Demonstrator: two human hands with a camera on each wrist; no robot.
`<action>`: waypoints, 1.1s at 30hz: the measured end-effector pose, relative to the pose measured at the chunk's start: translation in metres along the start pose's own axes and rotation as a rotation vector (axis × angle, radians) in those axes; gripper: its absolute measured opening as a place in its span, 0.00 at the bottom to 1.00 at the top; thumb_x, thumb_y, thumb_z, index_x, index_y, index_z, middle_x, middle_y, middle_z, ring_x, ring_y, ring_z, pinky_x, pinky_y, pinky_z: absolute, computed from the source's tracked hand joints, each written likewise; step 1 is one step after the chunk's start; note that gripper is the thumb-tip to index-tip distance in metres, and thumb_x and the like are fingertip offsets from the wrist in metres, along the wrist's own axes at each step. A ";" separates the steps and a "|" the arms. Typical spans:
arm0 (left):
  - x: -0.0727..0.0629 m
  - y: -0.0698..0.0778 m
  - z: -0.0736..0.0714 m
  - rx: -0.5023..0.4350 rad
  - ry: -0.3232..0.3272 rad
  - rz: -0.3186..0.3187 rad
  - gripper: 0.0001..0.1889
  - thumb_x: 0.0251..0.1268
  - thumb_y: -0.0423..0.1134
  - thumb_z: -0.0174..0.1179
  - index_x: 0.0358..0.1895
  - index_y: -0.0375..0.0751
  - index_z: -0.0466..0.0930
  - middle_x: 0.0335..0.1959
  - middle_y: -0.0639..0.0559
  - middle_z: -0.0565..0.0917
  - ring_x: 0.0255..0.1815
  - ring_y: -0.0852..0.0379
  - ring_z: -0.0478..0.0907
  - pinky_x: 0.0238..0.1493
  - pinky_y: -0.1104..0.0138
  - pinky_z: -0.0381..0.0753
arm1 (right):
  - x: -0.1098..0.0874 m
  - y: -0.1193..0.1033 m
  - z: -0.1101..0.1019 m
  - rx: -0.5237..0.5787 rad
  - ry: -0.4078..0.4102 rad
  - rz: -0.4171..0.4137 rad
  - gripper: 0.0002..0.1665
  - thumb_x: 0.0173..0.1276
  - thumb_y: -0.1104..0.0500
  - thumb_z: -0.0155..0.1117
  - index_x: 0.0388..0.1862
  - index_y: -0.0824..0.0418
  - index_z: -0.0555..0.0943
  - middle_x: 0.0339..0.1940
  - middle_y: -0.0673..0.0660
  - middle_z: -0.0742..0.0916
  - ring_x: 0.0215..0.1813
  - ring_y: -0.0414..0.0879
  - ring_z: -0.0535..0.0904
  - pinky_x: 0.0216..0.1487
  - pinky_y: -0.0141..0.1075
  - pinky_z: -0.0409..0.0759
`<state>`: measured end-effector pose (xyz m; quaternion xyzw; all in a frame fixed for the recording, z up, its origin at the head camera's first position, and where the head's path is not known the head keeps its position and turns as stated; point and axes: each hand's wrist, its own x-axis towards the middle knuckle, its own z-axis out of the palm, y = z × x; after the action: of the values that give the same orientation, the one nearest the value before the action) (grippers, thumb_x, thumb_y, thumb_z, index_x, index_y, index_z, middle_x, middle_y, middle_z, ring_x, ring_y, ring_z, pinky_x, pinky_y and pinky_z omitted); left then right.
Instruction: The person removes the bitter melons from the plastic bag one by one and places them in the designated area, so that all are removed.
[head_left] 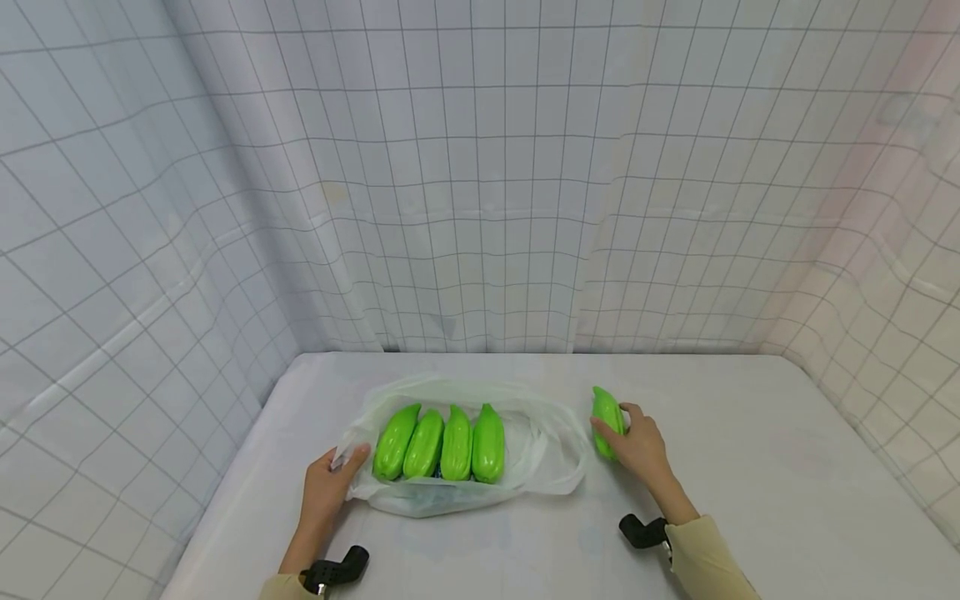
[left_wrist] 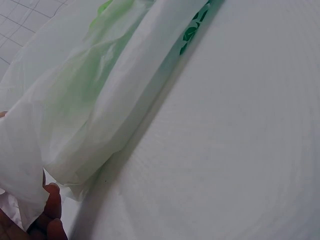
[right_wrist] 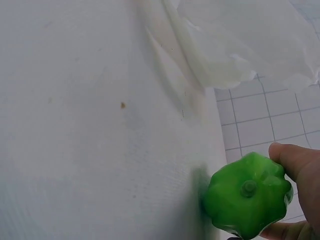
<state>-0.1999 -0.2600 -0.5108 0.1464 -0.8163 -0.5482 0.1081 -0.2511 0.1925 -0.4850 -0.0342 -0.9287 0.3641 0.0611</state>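
Note:
A thin white plastic bag point(head_left: 555, 467) lies on the table with its mouth spread wide. Several glossy bright green gourds point(head_left: 457, 446), long, ribbed and shaped like bitter melons, rest side by side inside it. My left hand point(head_left: 324, 487) pinches the bag's left edge; in the left wrist view, its fingers point(left_wrist: 54, 205) curl against the crumpled plastic point(left_wrist: 30, 160). To the right of the bag, my right hand point(head_left: 640, 443) holds another green gourd point(head_left: 606, 417) between thumb and fingers, pointed tip away from me. The right wrist view shows that gourd's ribbed end point(right_wrist: 245, 200) close over the table.
The white-covered table point(head_left: 750, 467) extends on both sides of the bag. White curtains point(head_left: 480, 208) with a dark grid stand behind it and along the left and right. Each wrist wears a black camera mount point(head_left: 641, 531).

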 end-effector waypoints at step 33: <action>0.001 0.000 0.001 -0.012 0.015 0.005 0.28 0.60 0.54 0.63 0.46 0.26 0.79 0.33 0.44 0.81 0.28 0.57 0.70 0.30 0.68 0.69 | -0.001 -0.004 -0.002 0.022 -0.018 0.023 0.48 0.67 0.39 0.57 0.63 0.81 0.60 0.52 0.79 0.75 0.50 0.67 0.74 0.46 0.56 0.72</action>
<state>-0.2009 -0.2593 -0.5110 0.1479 -0.8126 -0.5516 0.1164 -0.2498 0.1904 -0.4810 -0.0409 -0.9247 0.3752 0.0491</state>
